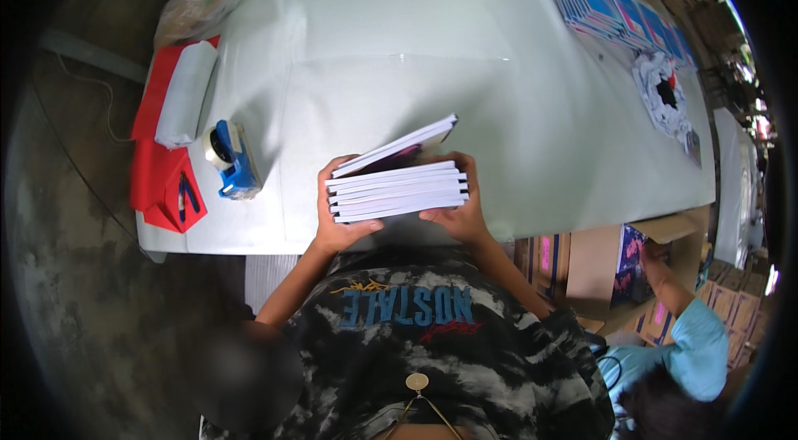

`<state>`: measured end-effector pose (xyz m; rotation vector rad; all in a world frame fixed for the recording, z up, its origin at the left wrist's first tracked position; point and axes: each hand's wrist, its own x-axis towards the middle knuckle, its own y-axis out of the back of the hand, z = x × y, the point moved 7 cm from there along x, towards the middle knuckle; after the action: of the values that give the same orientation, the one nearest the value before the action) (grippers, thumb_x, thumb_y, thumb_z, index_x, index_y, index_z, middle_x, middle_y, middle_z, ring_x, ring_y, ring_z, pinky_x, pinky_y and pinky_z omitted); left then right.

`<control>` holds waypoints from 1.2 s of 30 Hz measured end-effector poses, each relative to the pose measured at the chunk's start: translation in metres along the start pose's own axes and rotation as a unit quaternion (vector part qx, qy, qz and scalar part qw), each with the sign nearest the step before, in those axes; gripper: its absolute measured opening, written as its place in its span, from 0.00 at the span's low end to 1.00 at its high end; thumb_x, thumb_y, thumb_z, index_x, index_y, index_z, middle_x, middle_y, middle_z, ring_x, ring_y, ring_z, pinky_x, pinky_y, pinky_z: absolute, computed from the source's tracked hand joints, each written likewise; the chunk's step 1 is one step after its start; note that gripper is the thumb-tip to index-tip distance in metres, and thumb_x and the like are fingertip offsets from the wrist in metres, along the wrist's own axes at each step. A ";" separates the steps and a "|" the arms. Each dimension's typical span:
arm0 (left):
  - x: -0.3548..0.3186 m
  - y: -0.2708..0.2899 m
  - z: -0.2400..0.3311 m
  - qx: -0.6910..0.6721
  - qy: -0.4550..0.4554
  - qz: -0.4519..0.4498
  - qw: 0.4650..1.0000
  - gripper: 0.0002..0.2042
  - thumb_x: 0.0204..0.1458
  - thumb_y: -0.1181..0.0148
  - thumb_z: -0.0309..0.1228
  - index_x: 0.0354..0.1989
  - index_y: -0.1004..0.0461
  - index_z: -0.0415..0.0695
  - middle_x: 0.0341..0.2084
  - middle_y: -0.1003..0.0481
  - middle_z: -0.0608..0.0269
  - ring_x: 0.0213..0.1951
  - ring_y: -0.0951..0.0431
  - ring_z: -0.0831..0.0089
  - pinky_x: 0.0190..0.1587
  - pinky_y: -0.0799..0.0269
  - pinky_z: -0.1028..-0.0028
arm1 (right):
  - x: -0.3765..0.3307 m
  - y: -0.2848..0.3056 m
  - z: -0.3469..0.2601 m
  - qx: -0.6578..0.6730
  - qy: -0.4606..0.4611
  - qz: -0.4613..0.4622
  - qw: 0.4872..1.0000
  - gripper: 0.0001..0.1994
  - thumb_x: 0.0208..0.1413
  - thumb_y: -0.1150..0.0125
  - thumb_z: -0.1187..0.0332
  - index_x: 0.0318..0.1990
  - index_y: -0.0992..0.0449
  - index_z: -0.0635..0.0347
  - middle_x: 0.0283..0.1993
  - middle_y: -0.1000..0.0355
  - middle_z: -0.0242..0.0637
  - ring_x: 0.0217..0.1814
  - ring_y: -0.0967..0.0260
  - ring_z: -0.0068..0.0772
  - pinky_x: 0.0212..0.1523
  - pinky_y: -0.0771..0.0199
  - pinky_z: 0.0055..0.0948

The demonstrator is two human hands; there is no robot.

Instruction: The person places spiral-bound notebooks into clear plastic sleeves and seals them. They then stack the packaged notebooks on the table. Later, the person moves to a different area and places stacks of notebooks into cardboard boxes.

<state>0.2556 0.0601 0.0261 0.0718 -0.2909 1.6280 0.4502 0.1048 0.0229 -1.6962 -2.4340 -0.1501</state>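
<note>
Between my two hands, at the table's near edge, is a stack of books (397, 191) with white page edges turned toward me. The topmost book (407, 146) tilts up at its right side, apart from those below it. My left hand (334, 216) grips the left end, thumb under the lower edge and fingers behind. My right hand (465, 211) wraps round the right end, its thumb at the bottom too. The fingertips behind the books are hidden.
A blue tape dispenser (235, 159), a red pen box (176, 195) and a white roll (187, 95) lie at the left. Stacked blue books (590, 4) and crumpled paper (661, 95) are at the right. A co-worker's hand (652, 257) reaches into a cardboard box (592, 270).
</note>
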 end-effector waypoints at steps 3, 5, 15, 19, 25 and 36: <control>0.001 0.004 -0.004 -0.015 0.000 -0.009 1.000 0.49 0.27 0.23 0.40 0.58 0.50 0.39 0.50 0.38 0.53 0.53 0.36 0.63 0.55 0.40 0.65 | -0.003 0.021 0.003 -0.008 0.044 0.072 0.996 0.61 0.20 0.22 0.46 0.62 0.55 0.62 0.57 0.45 0.39 0.58 0.44 0.36 0.58 0.43 0.36; 0.001 0.006 -0.006 -0.009 -0.002 -0.033 0.999 0.49 0.27 0.23 0.40 0.58 0.50 0.39 0.50 0.38 0.53 0.52 0.36 0.64 0.54 0.39 0.66 | 0.015 0.039 -0.011 0.088 0.101 0.101 0.986 0.64 0.16 0.21 0.45 0.62 0.56 0.63 0.60 0.48 0.39 0.59 0.45 0.37 0.59 0.43 0.36; -0.009 0.000 -0.042 0.031 -0.020 -0.051 0.998 0.42 0.29 0.24 0.35 0.56 0.41 0.39 0.47 0.30 0.49 0.49 0.28 0.59 0.54 0.34 0.63 | -0.001 0.012 0.024 0.112 0.040 0.053 0.991 0.47 0.17 0.17 0.56 0.50 0.36 0.67 0.43 0.30 0.37 0.47 0.31 0.29 0.50 0.32 0.29; -0.016 0.004 -0.091 0.271 0.073 -0.166 0.945 0.33 0.36 0.28 0.34 0.53 0.36 0.39 0.48 0.29 0.58 0.49 0.28 0.68 0.55 0.36 0.70 | -0.009 0.018 0.056 0.029 0.031 0.063 0.997 0.45 0.20 0.18 0.61 0.51 0.36 0.66 0.45 0.30 0.38 0.48 0.31 0.30 0.50 0.31 0.32; -0.034 0.011 -0.112 0.298 -0.033 -0.166 0.939 0.18 0.45 0.37 0.36 0.45 0.27 0.47 0.45 0.26 0.61 0.50 0.29 0.64 0.52 0.33 0.68 | -0.032 0.028 0.094 -0.119 0.078 -0.025 0.990 0.30 0.39 0.29 0.66 0.51 0.35 0.63 0.44 0.29 0.41 0.46 0.30 0.33 0.47 0.31 0.31; 0.012 -0.006 -0.021 0.138 0.240 -0.113 0.954 0.28 0.39 0.29 0.32 0.48 0.33 0.36 0.40 0.26 0.55 0.44 0.27 0.69 0.47 0.29 0.69 | 0.008 0.021 0.016 -0.138 -0.146 0.017 0.979 0.33 0.35 0.25 0.55 0.47 0.31 0.65 0.39 0.25 0.44 0.42 0.27 0.35 0.46 0.30 0.32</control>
<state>0.2636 0.0764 0.0096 -0.0774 0.3103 1.3972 0.4662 0.1224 0.0083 -2.0005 -2.6970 -0.2629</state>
